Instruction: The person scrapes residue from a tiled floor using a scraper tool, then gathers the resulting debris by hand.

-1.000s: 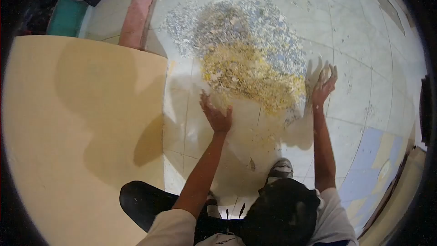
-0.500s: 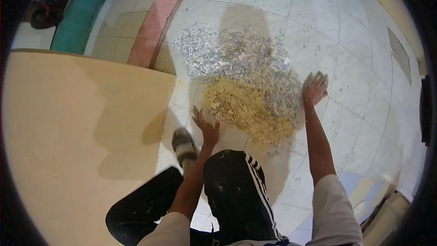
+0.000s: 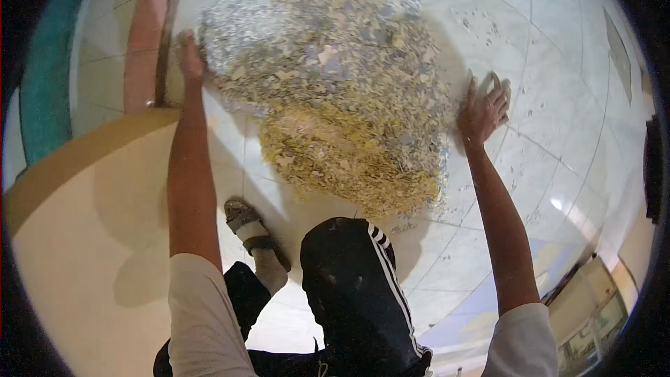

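Note:
A wide, low pile of small flat flakes (image 3: 321, 105) lies on the tiled floor (image 3: 488, 209). Its near part is yellow, while the far part is grey, silvery and cream. My left hand (image 3: 191, 61) is at the pile's far left side, turned on edge, with its fingers stretched out and nothing in them. On the opposite side, my right hand (image 3: 483, 109) is open just right of the grey flakes, fingers spread low over the tiles.
Loose flakes are strewn over the tiles at the right. A red strip (image 3: 150, 42) and a teal strip (image 3: 49, 84) run along the left, beyond a beige panel (image 3: 91, 251). My sandalled foot (image 3: 255, 227) and bent knee (image 3: 342, 265) are close to the pile's near edge.
My left hand has swung forward and left, from the near edge to the far left side of the pile. My right hand stays at the right side. The view has shifted closer over the flakes.

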Demonstrator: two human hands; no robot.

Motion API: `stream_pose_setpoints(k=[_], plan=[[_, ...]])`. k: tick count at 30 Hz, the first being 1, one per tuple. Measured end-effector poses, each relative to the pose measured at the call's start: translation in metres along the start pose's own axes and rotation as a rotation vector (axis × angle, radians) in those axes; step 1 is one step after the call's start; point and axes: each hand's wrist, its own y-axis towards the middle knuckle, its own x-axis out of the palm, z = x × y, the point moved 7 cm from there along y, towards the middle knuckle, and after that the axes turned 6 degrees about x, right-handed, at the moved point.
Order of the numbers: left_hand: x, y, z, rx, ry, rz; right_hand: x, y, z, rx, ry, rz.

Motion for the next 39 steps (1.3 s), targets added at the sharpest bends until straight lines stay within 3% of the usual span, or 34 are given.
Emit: stream_pose_setpoints(k=[5,11,15,25,26,29,30,33,39], plan=[[0.005,0.004,0.011,-0.003,-0.037,-0.012,-0.003,0.003,-0.004,-0.022,0.044,-0.042],[0.047,-0.024,-0.012,-0.036,-0.519,-0.220,-0.001,0.002,-0.002,-0.031,0.070,-0.055],[0.062,-0.046,0.062,-0.130,-0.749,-0.206,-0.003,0.003,-0.003,-0.010,0.066,-0.068],[0.088,-0.052,0.113,0.054,-0.650,-0.404,-0.003,0.002,-0.003,-0.037,0.073,-0.041],[0.086,-0.050,0.125,0.178,-0.575,-0.434,-0.004,0.002,-0.002,-0.032,0.072,-0.051],[0.113,-0.046,0.086,-0.010,-0.676,-0.507,-0.005,0.002,-0.003,-0.032,0.040,-0.051],[0.105,-0.052,0.118,0.052,-0.686,-0.522,-0.005,0.001,-0.003,-0.036,0.025,-0.045],[0.107,-0.052,0.135,0.172,-0.596,-0.477,-0.006,0.002,-0.004,-0.071,0.042,-0.004],[0.111,-0.052,0.144,0.126,-0.497,-0.533,-0.010,0.001,-0.006,-0.079,0.038,0.010]])
